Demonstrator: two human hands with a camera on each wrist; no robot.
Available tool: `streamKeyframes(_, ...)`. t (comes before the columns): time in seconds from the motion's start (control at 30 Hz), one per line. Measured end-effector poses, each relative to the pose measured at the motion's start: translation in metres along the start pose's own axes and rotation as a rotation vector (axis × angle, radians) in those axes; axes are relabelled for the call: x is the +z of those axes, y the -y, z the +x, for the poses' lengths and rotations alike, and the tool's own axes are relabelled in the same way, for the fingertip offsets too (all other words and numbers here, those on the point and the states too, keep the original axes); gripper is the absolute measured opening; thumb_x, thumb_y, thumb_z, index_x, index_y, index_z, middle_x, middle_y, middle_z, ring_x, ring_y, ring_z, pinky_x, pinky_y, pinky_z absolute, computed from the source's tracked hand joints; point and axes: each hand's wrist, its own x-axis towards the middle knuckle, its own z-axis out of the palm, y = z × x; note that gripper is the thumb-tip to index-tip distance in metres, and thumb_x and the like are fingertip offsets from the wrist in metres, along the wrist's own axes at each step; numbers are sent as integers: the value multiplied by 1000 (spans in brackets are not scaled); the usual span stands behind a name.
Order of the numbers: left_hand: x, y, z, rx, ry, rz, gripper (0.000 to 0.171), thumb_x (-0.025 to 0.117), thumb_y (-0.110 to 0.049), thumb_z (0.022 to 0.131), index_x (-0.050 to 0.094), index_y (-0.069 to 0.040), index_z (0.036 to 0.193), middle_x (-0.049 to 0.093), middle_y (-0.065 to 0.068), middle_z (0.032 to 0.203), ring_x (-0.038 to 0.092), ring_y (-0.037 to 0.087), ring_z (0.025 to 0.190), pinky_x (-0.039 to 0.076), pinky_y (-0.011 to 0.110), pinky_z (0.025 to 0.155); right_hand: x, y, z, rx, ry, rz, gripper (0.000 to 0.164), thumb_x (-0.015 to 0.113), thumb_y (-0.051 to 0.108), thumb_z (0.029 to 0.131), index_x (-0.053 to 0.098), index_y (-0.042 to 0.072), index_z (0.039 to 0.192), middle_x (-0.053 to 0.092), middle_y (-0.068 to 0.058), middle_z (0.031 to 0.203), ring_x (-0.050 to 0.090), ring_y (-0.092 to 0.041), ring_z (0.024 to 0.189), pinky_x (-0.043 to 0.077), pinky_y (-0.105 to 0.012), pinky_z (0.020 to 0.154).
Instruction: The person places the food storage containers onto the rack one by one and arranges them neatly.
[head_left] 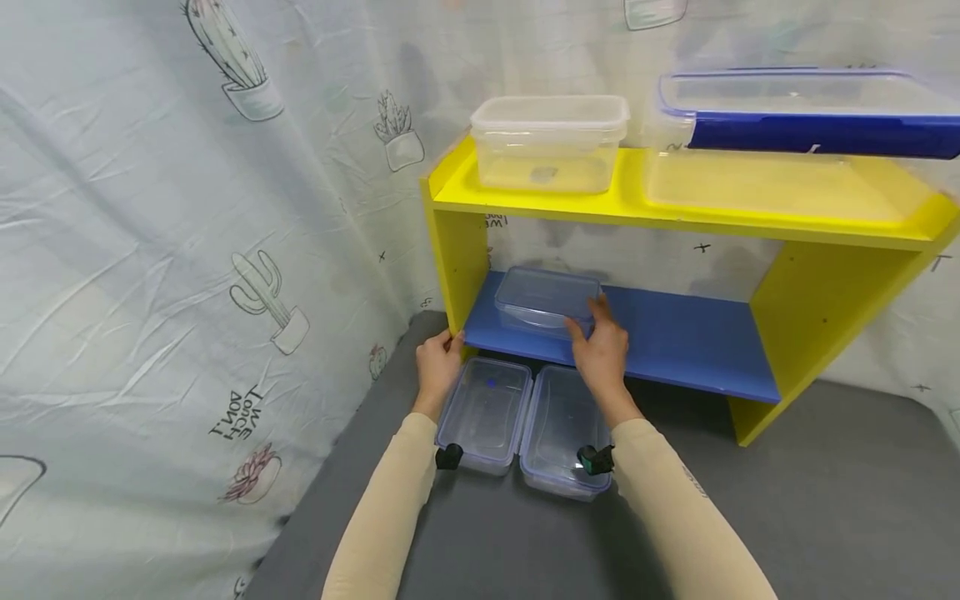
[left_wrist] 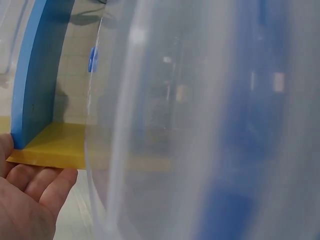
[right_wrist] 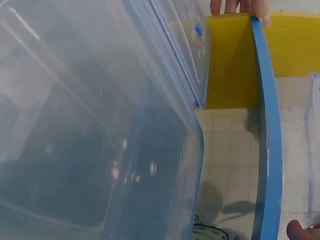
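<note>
A clear plastic food container point(head_left: 542, 292) with a lid sits at the left of the blue board point(head_left: 686, 337) in a yellow shelf unit point(head_left: 813, 308). My right hand point(head_left: 602, 354) holds its right end, thumb at the front and fingers along the side; only a thumb tip point(right_wrist: 298, 232) shows in the right wrist view. At the unit's left side, my left hand point(head_left: 437, 367) grips the yellow panel's front edge. The left wrist view has the thumb by the blue board's end, with the other fingers of that hand point(left_wrist: 31, 200) behind the panel.
Two lidded clear containers, a left one point(head_left: 487, 408) and a right one point(head_left: 564, 425), lie side by side below the blue board, between my forearms. On the top shelf stand a white-lidded container point(head_left: 551, 150) and a large blue-clipped one point(head_left: 795, 133). A printed curtain point(head_left: 150, 275) hangs left.
</note>
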Motion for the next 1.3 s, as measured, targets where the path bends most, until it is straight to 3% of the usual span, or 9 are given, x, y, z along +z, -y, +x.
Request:
streamKeyframes(0.07, 1, -2, 0, 2, 0, -4, 28, 61, -30, 96, 74, -5, 94, 73, 11, 78, 60, 21, 61, 46, 27, 54, 3, 1, 0, -9, -11, -1, 58, 67, 32, 92, 50, 6, 141, 37, -17, 154, 42, -41, 136, 36, -56, 109)
streamKeyframes(0.43, 2, -1, -7, 1, -14, 20, 26, 63, -27, 96, 74, -4, 92, 71, 11, 73, 54, 18, 55, 41, 25, 51, 17, 8, 0, 5, 29, -10, 59, 67, 36, 92, 50, 9, 142, 36, -16, 155, 44, -40, 135, 39, -54, 106)
streamKeyframes(0.73, 2, -4, -4, 0, -27, 20, 26, 63, -27, 95, 75, -4, 95, 74, 12, 77, 60, 21, 60, 46, 28, 54, 25, 13, 6, 12, 32, 34, 59, 68, 34, 91, 52, 8, 141, 39, -16, 153, 45, -39, 135, 41, -51, 106)
streamKeyframes(1.13, 3, -7, -3, -13, -36, 23, 26, 64, -28, 95, 75, -4, 94, 72, 11, 75, 57, 20, 58, 44, 27, 52, 36, 17, 8, 4, 38, 57, 59, 67, 34, 92, 49, 10, 143, 35, -16, 154, 44, -38, 135, 41, -50, 107)
streamKeyframes(1.3, 1, -4, -2, -24, -26, 21, 27, 63, -29, 95, 75, -5, 95, 73, 12, 78, 59, 21, 60, 46, 28, 54, 39, 16, 12, 9, 73, 62, 60, 65, 35, 93, 45, 10, 145, 31, -15, 157, 44, -38, 136, 40, -49, 108)
